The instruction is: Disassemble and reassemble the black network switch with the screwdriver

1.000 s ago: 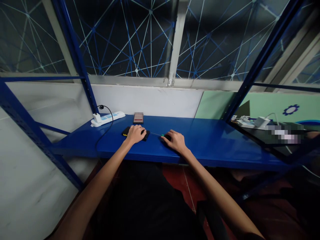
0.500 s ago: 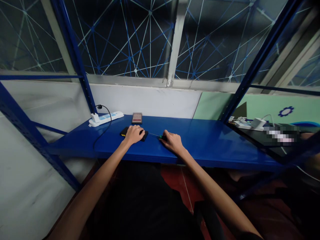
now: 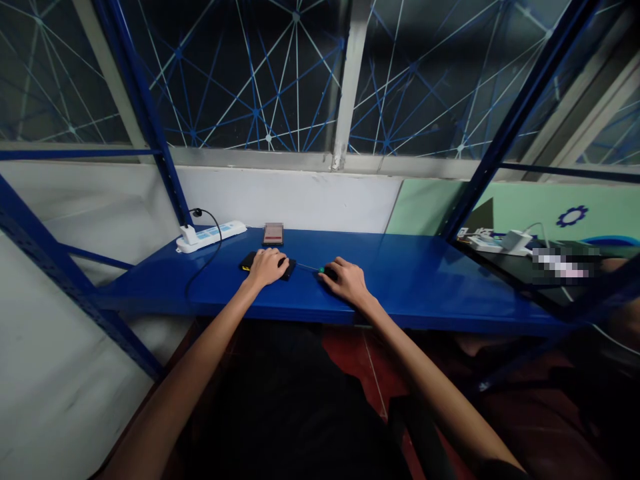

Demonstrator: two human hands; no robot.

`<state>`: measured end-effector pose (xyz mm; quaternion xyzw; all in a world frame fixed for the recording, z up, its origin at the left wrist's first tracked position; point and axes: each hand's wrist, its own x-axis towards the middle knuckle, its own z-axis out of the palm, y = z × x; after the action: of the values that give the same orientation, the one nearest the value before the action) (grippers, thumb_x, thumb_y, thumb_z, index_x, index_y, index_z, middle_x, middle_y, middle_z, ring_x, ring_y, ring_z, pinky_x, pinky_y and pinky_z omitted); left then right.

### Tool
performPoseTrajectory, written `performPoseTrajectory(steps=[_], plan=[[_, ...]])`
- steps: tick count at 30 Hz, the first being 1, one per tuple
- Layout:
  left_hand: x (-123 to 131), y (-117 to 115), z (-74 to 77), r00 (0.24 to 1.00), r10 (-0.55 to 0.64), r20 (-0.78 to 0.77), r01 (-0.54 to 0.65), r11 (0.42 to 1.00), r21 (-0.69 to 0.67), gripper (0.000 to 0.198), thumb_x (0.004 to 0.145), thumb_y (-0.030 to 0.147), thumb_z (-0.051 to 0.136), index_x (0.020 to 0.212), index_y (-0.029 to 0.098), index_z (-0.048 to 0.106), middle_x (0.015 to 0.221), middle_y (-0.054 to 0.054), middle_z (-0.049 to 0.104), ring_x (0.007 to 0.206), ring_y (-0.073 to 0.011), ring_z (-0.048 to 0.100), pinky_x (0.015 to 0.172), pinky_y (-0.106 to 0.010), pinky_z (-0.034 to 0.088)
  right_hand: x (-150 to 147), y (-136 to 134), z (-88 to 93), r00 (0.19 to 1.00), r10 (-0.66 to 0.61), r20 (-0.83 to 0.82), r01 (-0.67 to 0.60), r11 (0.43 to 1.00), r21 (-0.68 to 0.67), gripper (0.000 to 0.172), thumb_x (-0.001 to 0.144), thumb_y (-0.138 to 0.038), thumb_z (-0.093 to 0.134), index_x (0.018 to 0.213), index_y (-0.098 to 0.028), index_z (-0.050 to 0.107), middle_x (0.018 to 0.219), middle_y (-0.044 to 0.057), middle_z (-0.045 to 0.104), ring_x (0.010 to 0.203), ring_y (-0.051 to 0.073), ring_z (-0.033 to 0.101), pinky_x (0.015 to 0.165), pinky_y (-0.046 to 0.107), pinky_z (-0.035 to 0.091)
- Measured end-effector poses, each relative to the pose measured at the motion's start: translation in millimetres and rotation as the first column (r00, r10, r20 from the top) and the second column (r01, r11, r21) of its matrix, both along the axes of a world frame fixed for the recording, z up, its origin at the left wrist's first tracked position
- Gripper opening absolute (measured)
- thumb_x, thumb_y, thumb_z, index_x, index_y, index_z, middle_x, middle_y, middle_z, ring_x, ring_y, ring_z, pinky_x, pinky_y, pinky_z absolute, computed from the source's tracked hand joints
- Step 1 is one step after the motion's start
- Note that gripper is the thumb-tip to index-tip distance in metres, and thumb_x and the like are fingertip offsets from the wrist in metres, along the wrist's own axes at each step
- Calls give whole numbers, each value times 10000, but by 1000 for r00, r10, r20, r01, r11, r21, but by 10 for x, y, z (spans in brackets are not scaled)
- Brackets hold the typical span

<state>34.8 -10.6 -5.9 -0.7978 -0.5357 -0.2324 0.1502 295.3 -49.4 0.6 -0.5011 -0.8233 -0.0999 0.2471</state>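
Across the middle runs the blue table (image 3: pixel 410 267), a white power strip (image 3: pixel 220 231) lying at its back-left corner. Left of centre, between front and back edges, lies a flat black case (image 3: pixel 290 269). Left hand (image 3: pixel 267 267) on top, fingers close together; whether they grip, can't tell! Right hand (image 3: pixel 346 279), fingers curled round a screwdriver (image 3: pixel 321 270), shaft toward the case, contact unclear. Near the back edge, a small box (image 3: pixel 273 234).
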Motion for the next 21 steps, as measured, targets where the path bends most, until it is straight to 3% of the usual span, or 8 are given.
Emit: performPoseTrajectory(steps=[9,16,21], plan=[[-6,12,-11,1000,-8,-7,8,1000,3,398,955,348,393,995,176,749,991,-117,722,934,-269,643,839,-410,447,-19,8,24,998,50,47,-52,998,32,254,916,-423,533,996,-193,608,1040,79,618,866,184,568,587,267,273],[-2,5,-8,1000,-9,-6,10,1000,4,387,949,352,400,992,188,747,1007,-109,727,940,-264,645,839,-399,448,-37,7,18,989,-28,142,36,998,-51,258,926,-391,499,1104,-214,561,1042,66,680,741,187,614,556,282,216],[14,-18,17,1000,-4,-7,4,1000,-4,383,944,347,401,995,187,746,1001,-109,728,942,-258,646,843,-392,451,-44,-14,33,991,3,131,4,999,-49,300,952,-450,454,1124,-225,555,1034,68,700,759,191,640,553,276,223]])
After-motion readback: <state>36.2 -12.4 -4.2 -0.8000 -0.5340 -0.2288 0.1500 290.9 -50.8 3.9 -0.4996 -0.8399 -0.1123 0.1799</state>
